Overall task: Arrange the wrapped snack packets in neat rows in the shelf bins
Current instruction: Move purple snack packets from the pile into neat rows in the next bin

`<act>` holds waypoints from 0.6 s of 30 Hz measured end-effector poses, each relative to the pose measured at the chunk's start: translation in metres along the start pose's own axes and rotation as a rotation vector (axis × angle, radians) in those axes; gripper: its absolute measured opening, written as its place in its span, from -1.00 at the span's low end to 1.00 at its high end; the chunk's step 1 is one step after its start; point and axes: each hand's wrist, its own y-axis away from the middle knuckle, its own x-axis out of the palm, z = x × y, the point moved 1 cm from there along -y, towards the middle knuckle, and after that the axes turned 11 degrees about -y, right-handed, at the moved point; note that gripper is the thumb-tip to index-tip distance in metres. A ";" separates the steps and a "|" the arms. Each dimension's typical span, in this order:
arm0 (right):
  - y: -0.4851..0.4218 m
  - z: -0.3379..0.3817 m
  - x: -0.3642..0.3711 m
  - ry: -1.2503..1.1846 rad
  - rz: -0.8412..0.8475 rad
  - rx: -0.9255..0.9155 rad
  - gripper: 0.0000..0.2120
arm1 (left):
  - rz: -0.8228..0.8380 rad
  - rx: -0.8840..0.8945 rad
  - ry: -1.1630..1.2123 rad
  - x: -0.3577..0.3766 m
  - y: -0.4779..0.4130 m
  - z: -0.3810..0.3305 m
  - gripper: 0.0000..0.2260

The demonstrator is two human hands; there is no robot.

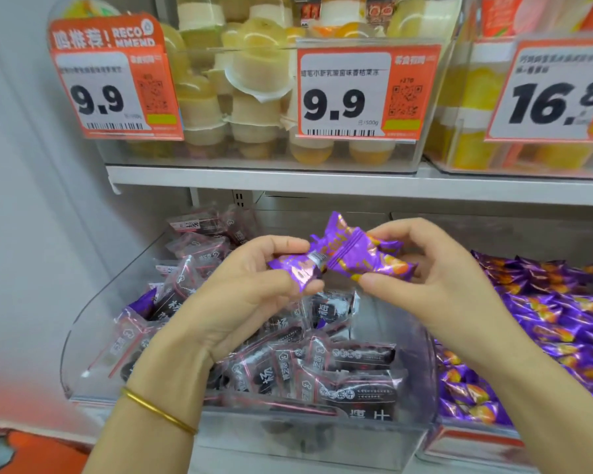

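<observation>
Both hands are raised above a clear plastic bin (83,336) full of dark clear-wrapped snack packets (353,388). My left hand (250,289) pinches one purple foil packet (298,270) between thumb and fingers. My right hand (435,268) grips two or three purple-and-orange foil packets (367,256) bunched together, their crimped ends touching the left one. A purple packet (139,304) pokes out among the dark ones at the bin's left side. The bin to the right (562,323) holds several purple-and-orange packets lying in rows.
A white shelf board (288,181) runs just above the hands. On it stand clear bins of yellow jelly cups (254,70) with orange price tags reading 9.9 (363,94) and 16.8 (555,94). A grey wall (31,217) closes the left side.
</observation>
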 end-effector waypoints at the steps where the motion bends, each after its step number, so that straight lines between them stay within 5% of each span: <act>1: 0.000 0.001 -0.002 -0.046 -0.015 0.005 -0.63 | -0.019 -0.009 0.012 -0.001 -0.001 0.000 -0.58; 4: 0.000 0.000 -0.002 -0.172 -0.010 0.043 -0.63 | -0.061 -0.025 0.059 -0.003 -0.001 0.002 -0.51; 8: 0.002 0.001 0.000 -0.188 0.057 0.077 -0.53 | -0.111 -0.003 0.213 -0.002 -0.003 0.001 -0.65; 13: 0.003 0.008 0.006 -0.165 0.187 0.082 -0.58 | -0.206 -0.033 -0.013 0.002 -0.004 0.003 -0.72; 18: 0.001 -0.001 0.010 0.026 0.163 0.026 -0.53 | -0.086 -0.040 -0.120 0.009 -0.001 0.001 -0.63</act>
